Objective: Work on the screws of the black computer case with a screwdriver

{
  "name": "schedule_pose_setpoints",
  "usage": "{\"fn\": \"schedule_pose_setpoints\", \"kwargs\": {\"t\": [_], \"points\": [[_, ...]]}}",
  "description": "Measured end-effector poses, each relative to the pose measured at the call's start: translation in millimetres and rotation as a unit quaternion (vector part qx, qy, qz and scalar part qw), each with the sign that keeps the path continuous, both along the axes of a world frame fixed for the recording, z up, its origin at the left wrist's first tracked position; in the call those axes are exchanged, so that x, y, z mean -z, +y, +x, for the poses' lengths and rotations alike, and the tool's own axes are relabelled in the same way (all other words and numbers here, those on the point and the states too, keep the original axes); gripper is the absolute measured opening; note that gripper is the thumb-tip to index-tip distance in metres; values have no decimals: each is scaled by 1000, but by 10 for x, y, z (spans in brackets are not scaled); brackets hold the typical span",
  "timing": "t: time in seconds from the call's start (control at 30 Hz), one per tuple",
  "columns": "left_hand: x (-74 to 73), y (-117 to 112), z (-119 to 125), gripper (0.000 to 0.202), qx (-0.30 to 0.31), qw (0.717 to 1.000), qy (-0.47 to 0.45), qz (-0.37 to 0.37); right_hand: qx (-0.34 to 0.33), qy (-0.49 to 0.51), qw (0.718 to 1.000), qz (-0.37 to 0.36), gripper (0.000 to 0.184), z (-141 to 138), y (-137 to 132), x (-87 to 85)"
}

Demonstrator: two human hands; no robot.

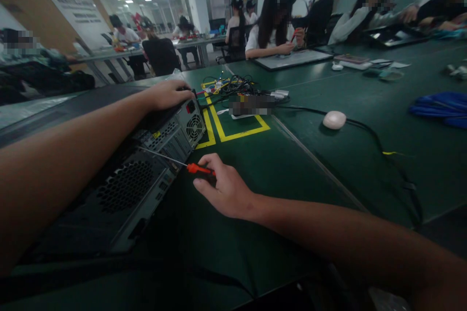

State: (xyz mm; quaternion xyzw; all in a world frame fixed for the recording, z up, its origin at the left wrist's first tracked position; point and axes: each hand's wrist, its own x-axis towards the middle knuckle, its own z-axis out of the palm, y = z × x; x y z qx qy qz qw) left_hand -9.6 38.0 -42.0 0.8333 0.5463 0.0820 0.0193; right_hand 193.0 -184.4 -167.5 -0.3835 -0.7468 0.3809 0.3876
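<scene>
"Gripping what, that right hand (228,189)?"

"An orange-and-black screwdriver (197,168), just right of the computer tower (171,148). The thumb and index finger pinch its handle; the other fingers are mostly hidden, so I can't tell how they sit."

"And where does the metal shaft (168,158) point?"

"Leftward, across the tower's rear panel, below the yellow sticker (156,134). I can't tell whether the tip sits in a screw."

"What about the left hand (170,95)?"

"It lies on the far end of the tower, above the fan grille (194,127). Its fingers are bent and close together, reaching over the edge. Whether they press hard or merely rest, I can't tell."

"How does the tower stand?"

"It sits at a slant on the green table (299,175), rear panel turned toward the screwdriver. Yellow tape (242,134) marks outlines just beyond and to the right of it."

"Anything else around?"

"A tangle of cables (237,85) lies beyond the tower. Well to the tower's right is a pale pink rounded object (334,120) with a black cable passing by it. Across the table from the tower, a co-worker (273,22) bends over a flat panel (297,60)."
</scene>
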Motion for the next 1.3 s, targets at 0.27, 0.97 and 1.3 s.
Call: {"fn": "schedule_pose_setpoints", "kwargs": {"t": [0.27, 0.97, 1.3], "points": [[15, 7, -8, 69, -5, 1000, -18, 2, 2, 11, 1000, -14, 15, -6, 8, -3], [3, -27, 15, 73, -11, 1000, -14, 0, 0, 17, 1000, 5, 15, 7, 1, 19], [3, -11, -1, 75, -2, 1000, -12, 0, -6, 19, 1000, -1, 15, 8, -9, 3]]}}
